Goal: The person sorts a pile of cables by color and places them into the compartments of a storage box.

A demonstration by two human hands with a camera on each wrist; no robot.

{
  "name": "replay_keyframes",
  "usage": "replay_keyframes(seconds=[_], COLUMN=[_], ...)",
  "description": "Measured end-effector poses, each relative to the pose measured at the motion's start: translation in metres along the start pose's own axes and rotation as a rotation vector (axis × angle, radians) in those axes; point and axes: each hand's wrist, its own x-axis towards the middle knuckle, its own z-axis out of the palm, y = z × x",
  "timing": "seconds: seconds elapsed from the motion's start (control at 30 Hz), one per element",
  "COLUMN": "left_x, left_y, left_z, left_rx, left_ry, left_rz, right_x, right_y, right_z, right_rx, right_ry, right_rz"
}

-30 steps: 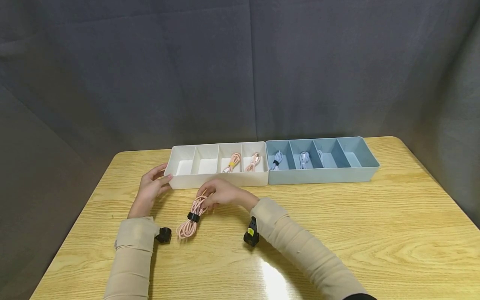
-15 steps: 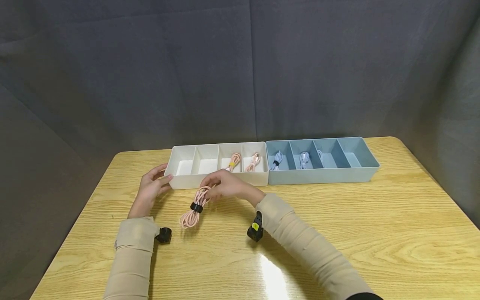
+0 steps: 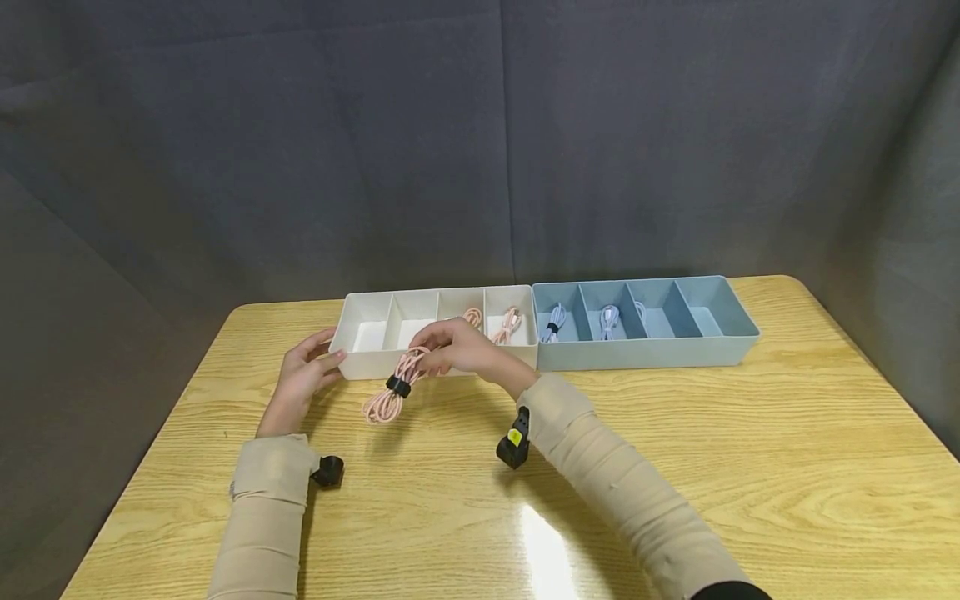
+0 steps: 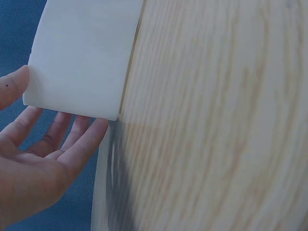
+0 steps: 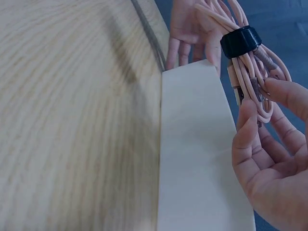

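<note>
My right hand (image 3: 468, 346) pinches a coiled pink charging cable (image 3: 385, 406) near one end. A black strap (image 5: 240, 42) binds the coil round its middle, and the looped end hangs down toward the left. In the head view the cable overlaps the front wall of a white divided organizer box (image 3: 367, 365). My left hand (image 3: 298, 379) touches that box's left end, its fingertips along the end wall and its thumb (image 4: 13, 86) at the upper corner. Two more pink cable bundles lie in the box; the right hand partly covers the one with the yellow tie (image 3: 472, 317).
Against the white box's right end stands a blue divided box (image 3: 645, 354), with several light blue cables (image 3: 553, 323) in its compartments. Both boxes sit near the back of a wooden table (image 3: 675, 467), before a dark grey curtain (image 3: 300, 150).
My right hand has lifted the pink cable and carried it up and away, toward the white box. My left hand has stayed at the box's end.
</note>
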Motion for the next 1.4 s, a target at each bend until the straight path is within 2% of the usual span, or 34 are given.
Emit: replay_keyframes(seconds=[0.47,0.87,1.27,1.4], left_x=[-0.002,-0.005,-0.005,-0.006], left_y=[0.002,0.005,0.002,0.003], left_z=[0.001,-0.001,0.001,0.001], left_rx=[-0.008,0.0,-0.007,-0.006], left_ry=[-0.014,-0.004,-0.014,-0.017], left_rz=[0.027,0.013,0.006,0.015], right_x=[0.008,0.019,0.029,0.031], right_y=[-0.005,-0.009,-0.01,-0.014], right_z=[-0.025,-0.04,-0.041,-0.039], right_rx=[0.02,0.015,-0.08,-0.083], right_ry=[0.132,0.266,0.424,0.407], right_rz=[0.019,0.046,0.148,0.203])
